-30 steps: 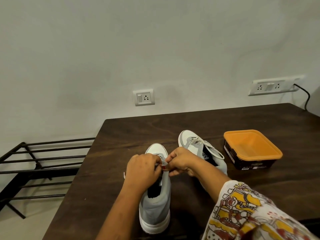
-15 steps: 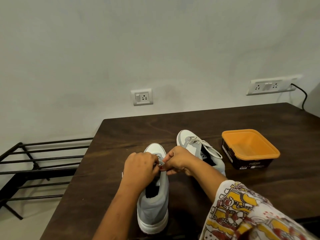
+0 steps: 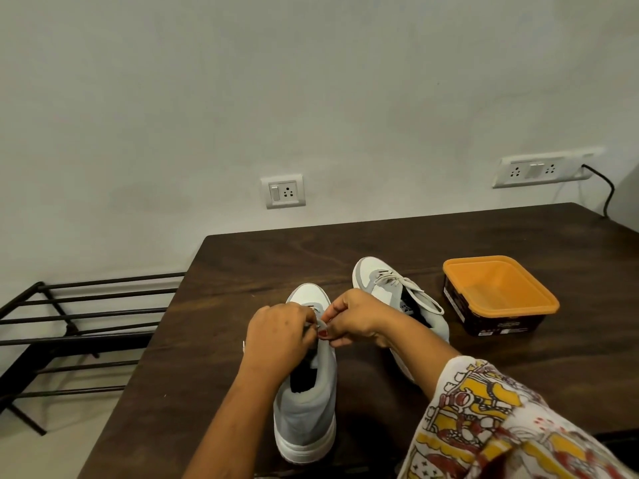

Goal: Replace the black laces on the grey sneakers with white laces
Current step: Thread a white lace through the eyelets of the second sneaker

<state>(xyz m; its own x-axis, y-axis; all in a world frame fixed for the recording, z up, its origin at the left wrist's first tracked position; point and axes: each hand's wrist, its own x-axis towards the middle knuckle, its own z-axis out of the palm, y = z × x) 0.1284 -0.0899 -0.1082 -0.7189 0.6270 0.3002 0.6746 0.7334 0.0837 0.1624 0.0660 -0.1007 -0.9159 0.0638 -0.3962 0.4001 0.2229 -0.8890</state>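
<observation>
Two grey sneakers on the table [image 3: 207, 375], one orange tub [image 3: 498, 292] to their right. Near sneaker [image 3: 306, 409]: long axis runs away from the person, toe to the wall. Far sneaker [image 3: 380, 288] likewise, already white-laced. Left grip [image 3: 276, 337] and right grip [image 3: 352, 319] meet over the near sneaker's tongue, both pinching the white lace [image 3: 322, 323].

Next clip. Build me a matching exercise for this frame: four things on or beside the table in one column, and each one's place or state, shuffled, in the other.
Things
1. near grey sneaker
2. far grey sneaker
3. orange-lidded box
4. black metal rack

Place or state
A. off the table, to its left
B. left hand and right hand pinch its lace
C. already laced in white
D. right of both sneakers

Pairs: 1-B, 2-C, 3-D, 4-A
</observation>
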